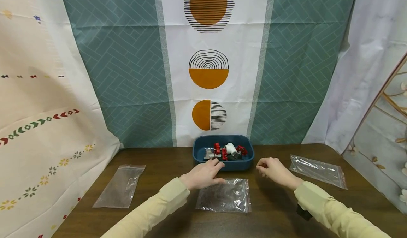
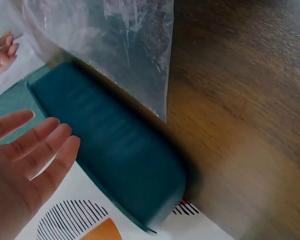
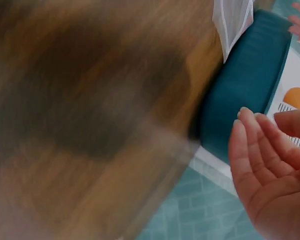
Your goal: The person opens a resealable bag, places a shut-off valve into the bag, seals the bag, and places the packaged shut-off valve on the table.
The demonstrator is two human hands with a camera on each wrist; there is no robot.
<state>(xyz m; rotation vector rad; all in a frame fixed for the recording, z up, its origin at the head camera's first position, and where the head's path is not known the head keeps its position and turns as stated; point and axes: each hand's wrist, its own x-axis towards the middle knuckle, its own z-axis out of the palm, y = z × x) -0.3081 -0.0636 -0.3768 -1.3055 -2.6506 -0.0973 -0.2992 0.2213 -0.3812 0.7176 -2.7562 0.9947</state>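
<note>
A blue bin (image 1: 235,165) stands at the back of the table, against the curtain. Inside it lie red-handled valves (image 1: 224,154), a white pipe fitting (image 1: 230,149), dark pieces and a small clear packet (image 1: 208,154). My left hand (image 1: 205,174) hovers in front of the bin's near wall, fingers spread and holding nothing. Below that hand a clear zip bag (image 1: 225,197) lies flat on the table. To the right of the bin my right hand (image 1: 276,171) is held above the table with loosely bent fingers; the right wrist view shows its palm (image 3: 285,200) with nothing in it.
Another clear zip bag (image 1: 121,186) lies on the table's left side, and one more (image 1: 319,171) on the right. The brown wooden table (image 1: 165,160) meets a patterned curtain (image 1: 133,89) behind, with hanging cloths on both sides.
</note>
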